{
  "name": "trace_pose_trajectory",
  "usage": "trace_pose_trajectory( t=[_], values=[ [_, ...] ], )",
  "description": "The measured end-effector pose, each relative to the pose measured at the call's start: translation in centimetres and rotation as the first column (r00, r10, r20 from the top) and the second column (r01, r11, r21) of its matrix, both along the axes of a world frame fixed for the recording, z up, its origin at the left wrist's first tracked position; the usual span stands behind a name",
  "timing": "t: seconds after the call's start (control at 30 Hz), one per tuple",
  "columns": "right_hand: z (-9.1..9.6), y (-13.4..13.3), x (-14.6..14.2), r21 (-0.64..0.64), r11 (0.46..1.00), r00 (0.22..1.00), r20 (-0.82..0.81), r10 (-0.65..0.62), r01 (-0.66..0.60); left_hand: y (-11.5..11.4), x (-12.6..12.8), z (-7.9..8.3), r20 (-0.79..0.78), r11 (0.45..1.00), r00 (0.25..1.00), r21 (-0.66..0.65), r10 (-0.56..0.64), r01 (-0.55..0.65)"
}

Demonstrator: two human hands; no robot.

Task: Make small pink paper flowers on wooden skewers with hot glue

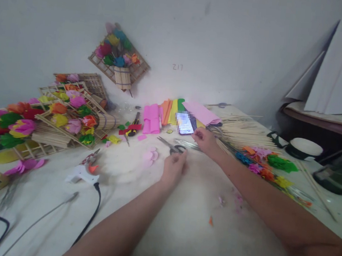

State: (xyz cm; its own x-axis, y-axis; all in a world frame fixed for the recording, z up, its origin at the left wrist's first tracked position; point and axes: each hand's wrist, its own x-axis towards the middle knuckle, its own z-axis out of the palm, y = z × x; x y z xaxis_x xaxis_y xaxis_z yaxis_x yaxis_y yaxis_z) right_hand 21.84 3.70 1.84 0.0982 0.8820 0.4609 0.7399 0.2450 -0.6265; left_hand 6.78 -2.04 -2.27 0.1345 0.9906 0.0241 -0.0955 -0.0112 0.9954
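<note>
My left hand point(173, 168) is at the black-handled scissors point(172, 146), its fingers closed over the handles while the blades point away to the left. My right hand point(205, 140) has its fingers curled together at the lower right corner of a lit phone point(185, 125); what they pinch, if anything, is hidden. Thin metallic wires point(187, 144) lie between the two hands. Left of the scissors are pale pink paper petals point(151, 156). Behind the phone lie rolls of crepe paper, among them bright pink point(151, 119) and light pink point(203, 114).
A white glue gun point(83, 174) with a black cord lies at left, near pliers point(91, 156). Stick trellises with paper flowers point(68, 113) pile up at the back left. Bamboo sticks point(244, 129), loose paper flowers point(265, 164) and a tape roll point(305, 148) lie at right.
</note>
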Motion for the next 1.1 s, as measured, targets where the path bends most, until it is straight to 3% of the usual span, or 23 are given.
trace_pose_trajectory(
  t=[0.13,0.2,0.27,0.33,0.5,0.63,0.77,0.9,1.0,1.1],
  values=[
    [-0.4,-2.0,-0.7,0.071,0.956,0.959,0.0,0.285,-0.284,0.6,-0.3,0.6,0.121,1.0,0.993,-0.018,0.015,-0.013],
    [-0.7,-3.2,-1.1,0.162,0.87,0.885,0.094,0.457,-0.466,0.9,-0.4,0.8,0.162,1.0,0.987,-0.025,0.002,0.002],
    [-1.0,-4.0,-1.4,0.226,0.801,0.831,0.208,0.516,-0.554,1.1,-0.4,0.8,0.182,1.0,0.983,-0.024,-0.011,0.016],
    [-1.2,-4.4,-1.6,0.267,0.778,0.818,0.278,0.504,-0.569,1.2,-0.5,0.8,0.214,0.999,0.977,-0.026,-0.02,0.026],
    [-1.4,-4.6,-1.3,0.303,0.778,0.825,0.342,0.451,-0.551,1.0,-0.6,1.2,0.376,0.99,0.923,-0.076,-0.085,0.122],
    [-1.1,-4.5,-0.9,0.309,0.757,0.817,0.254,0.517,-0.575,0.7,-0.6,2.1,0.485,0.968,0.866,-0.137,-0.12,0.211],
    [-0.8,-4.4,-1.0,0.239,0.795,0.82,0.008,0.572,-0.557,0.7,-0.6,2.6,0.519,0.963,0.847,-0.153,-0.113,0.223],
    [-1.1,-4.3,-1.7,0.166,0.842,0.797,-0.273,0.539,-0.513,0.9,-1.0,2.8,0.497,0.968,0.854,-0.097,-0.155,0.233],
    [-1.2,-4.1,-2.0,0.143,0.875,0.777,-0.411,0.477,-0.462,0.9,-1.0,2.9,0.494,0.97,0.85,-0.045,-0.185,0.237],
    [-1.0,-3.2,-1.8,0.054,0.942,0.813,-0.49,0.313,-0.33,0.7,-0.6,2.6,0.525,0.973,0.838,-0.071,-0.15,0.219]
  ],
)
